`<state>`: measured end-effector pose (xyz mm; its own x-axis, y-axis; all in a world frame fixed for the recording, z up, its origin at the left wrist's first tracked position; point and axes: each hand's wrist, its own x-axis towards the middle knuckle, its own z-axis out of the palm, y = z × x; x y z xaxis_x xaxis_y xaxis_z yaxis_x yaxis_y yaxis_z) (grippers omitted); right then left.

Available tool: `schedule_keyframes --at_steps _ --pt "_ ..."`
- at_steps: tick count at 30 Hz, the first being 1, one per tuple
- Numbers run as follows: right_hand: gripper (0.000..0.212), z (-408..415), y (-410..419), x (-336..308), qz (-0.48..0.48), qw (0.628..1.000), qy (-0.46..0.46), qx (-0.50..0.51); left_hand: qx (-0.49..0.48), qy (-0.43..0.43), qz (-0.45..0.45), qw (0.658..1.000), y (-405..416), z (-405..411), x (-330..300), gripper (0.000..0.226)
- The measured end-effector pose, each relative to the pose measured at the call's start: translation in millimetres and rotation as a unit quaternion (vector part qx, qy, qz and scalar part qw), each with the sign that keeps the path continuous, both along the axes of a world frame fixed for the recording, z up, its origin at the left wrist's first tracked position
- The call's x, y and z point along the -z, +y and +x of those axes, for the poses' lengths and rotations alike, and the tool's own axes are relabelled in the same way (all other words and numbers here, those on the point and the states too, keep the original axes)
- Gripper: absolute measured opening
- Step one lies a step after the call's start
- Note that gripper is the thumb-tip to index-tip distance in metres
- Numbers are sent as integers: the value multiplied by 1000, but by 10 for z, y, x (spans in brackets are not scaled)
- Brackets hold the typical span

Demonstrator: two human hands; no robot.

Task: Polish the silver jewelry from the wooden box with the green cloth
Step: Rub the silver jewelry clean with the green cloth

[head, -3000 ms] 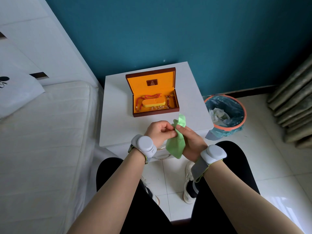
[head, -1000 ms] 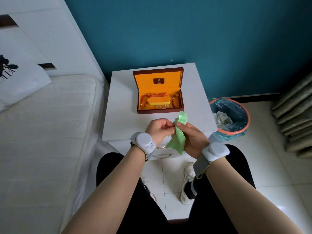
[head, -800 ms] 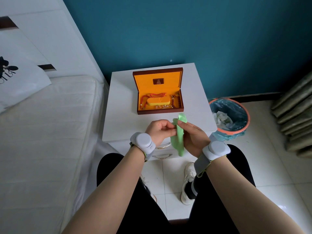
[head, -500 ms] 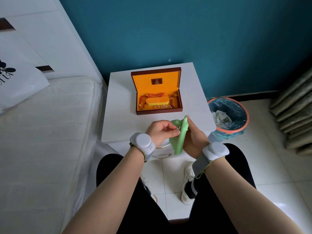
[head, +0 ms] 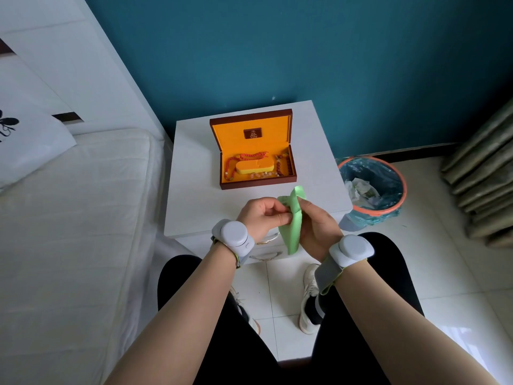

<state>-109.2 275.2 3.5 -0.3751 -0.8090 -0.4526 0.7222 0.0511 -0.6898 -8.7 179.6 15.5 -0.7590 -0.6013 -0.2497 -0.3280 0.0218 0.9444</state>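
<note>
My right hand (head: 316, 226) curls around the soft green cloth (head: 293, 226), folded into a narrow strip hanging below my grip. My left hand (head: 262, 216) pinches into its fold from the other side; any silver between my fingertips is hidden. Just beyond my grip the wooden box (head: 254, 151) stands open on the smooth white nightstand (head: 194, 190), orange-lined, beads inside.

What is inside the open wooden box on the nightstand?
In the wooden box, a yellow pad sits on the orange lining, ringed by red and dark bead strings. No silver piece shows there; whatever lies under the pad is hidden.
</note>
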Motion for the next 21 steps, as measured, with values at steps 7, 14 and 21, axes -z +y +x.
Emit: schedule_keyframes --at_steps 7,14,21 --pt "46 -39 -11 58 28 998 -46 19 8 14 18 1000 22 -18 28 22" --pt "30 80 54 41 -6 1000 -9 -5 -24 8 -15 1000 -20 -36 28 22" --pt "22 13 1 43 2 1000 -10 27 -13 10 -7 1000 14 -40 9 20"
